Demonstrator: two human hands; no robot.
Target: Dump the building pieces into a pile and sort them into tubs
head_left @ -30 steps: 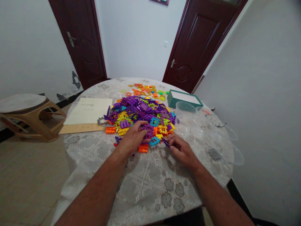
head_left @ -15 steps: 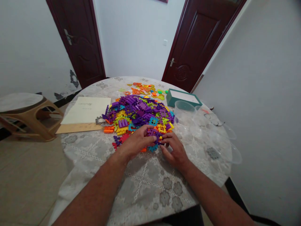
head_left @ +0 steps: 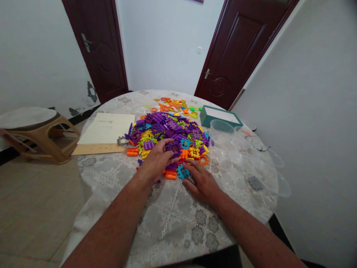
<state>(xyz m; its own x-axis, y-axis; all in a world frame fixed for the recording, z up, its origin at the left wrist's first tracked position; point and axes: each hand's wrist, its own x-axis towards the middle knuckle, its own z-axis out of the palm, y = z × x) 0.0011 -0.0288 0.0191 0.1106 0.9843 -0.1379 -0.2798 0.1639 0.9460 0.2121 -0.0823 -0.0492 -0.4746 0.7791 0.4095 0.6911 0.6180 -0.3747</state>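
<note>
At the left of the frame a tan plastic stool (head_left: 39, 136) is seen, and right of it a cream sheet of card lying on a brown board (head_left: 107, 128), on the round table under a grey lace-patterned cloth (head_left: 178, 219). At centre, the heap of purple, yellow, orange and teal toothed plastic building tiles (head_left: 167, 132) is spread across the cloth. The left hand (head_left: 157, 160) is laid on the heap's near edge, fingers curled loosely over purple tiles; whether one is gripped cannot be told. Just right of it, the right hand (head_left: 202, 182) is laid flat on the cloth, fingers spread, fingertips touching a teal square tile (head_left: 182, 172) beside an orange ring-shaped piece (head_left: 204, 160).

A risk is judged: the tiles are hard, slick and interlocking, so neighbours could be dragged along and scattered when one is lifted. Further right, the clear thin-walled plastic tubs (head_left: 223, 132) could be knocked over by a sweeping wrist. A teal cardboard box with a white top (head_left: 220, 116) lies behind them.
</note>
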